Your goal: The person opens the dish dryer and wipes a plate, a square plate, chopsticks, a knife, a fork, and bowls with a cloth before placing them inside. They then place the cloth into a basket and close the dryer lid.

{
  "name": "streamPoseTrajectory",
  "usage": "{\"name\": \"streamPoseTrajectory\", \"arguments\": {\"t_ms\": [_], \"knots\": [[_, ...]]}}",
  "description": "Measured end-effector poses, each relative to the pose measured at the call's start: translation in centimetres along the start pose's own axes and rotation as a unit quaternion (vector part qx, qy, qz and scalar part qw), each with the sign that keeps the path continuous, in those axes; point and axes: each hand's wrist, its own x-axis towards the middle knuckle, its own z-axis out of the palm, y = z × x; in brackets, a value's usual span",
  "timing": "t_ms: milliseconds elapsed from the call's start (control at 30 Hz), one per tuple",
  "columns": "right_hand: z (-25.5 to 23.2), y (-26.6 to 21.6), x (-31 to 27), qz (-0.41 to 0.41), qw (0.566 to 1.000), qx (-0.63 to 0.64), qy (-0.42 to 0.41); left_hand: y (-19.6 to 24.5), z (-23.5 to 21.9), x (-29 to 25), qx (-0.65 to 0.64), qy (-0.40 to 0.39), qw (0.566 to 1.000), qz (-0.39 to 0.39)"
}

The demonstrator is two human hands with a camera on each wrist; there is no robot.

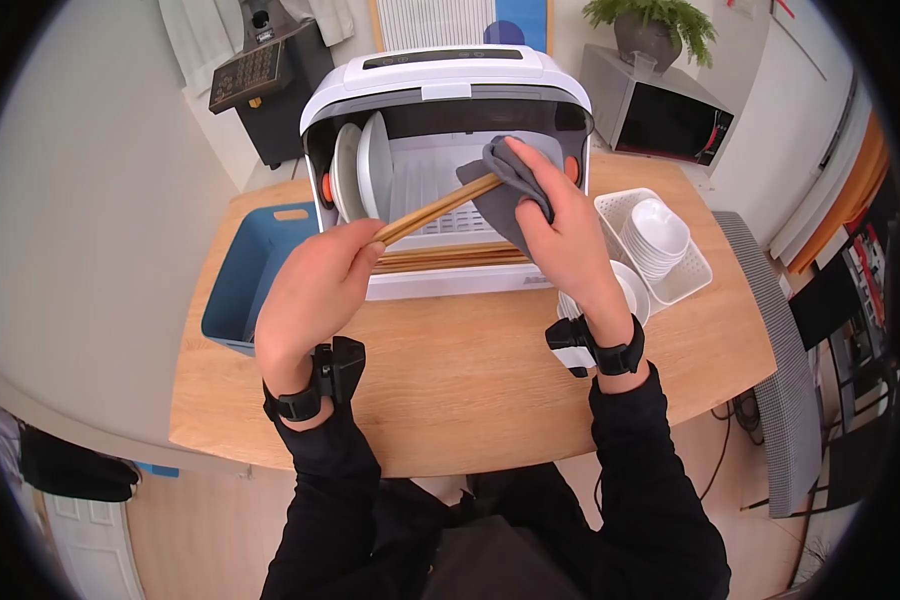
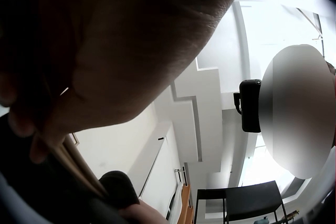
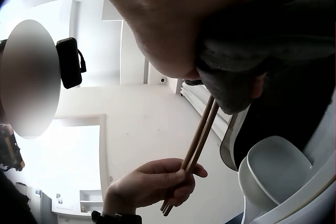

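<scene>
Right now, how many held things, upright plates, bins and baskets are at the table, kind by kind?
Slim brown wooden chopsticks, held: 2 visible
Soft grey cloth, held: 1
Round white plates, upright: 2 visible
Blue rectangular bin: 1
White rectangular plastic basket: 1
Total: 7

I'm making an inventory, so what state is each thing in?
Chopsticks: held, slanted
Cloth: bunched at chopsticks' far end
Left hand: gripping chopsticks
Right hand: gripping cloth
Cabinet: open
Other chopsticks: lying in cabinet
Plates: standing on edge
Basket: holding stacked bowls
Microwave: shut
</scene>
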Motion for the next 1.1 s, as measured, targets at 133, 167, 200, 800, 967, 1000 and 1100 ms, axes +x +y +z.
{"name": "streamPoseTrajectory", "arguments": {"t_ms": [133,167,200,800,967,1000,1100], "knots": [[0.1,-0.8,-0.4,-0.042,0.991,-0.124,0.02,-0.1,0.3,0.2,0.016,0.023,1.0,0.012],[0.1,-0.8,-0.5,-0.062,0.984,-0.167,0.023,-0.2,0.3,0.2,0.017,0.032,0.999,0.016],[0.1,-0.7,-0.5,-0.072,0.984,-0.161,0.028,0.0,0.3,0.1,0.042,0.067,0.996,0.03],[0.0,0.6,0.7,0.113,0.925,0.344,0.119,2.5,1.2,0.2,0.024,0.074,0.996,0.047],[0.1,0.6,0.3,0.015,0.943,0.311,0.118,0.0,0.1,0.8,-0.224,-0.092,0.97,0.033],[0.1,0.5,0.1,-0.014,0.95,0.289,0.12,-0.9,-0.2,1.1,-0.254,-0.133,0.958,0.015],[0.2,0.2,-0.3,-0.067,0.975,0.166,0.131,-1.8,-0.7,1.4,-0.285,-0.158,0.945,0.009]]}}
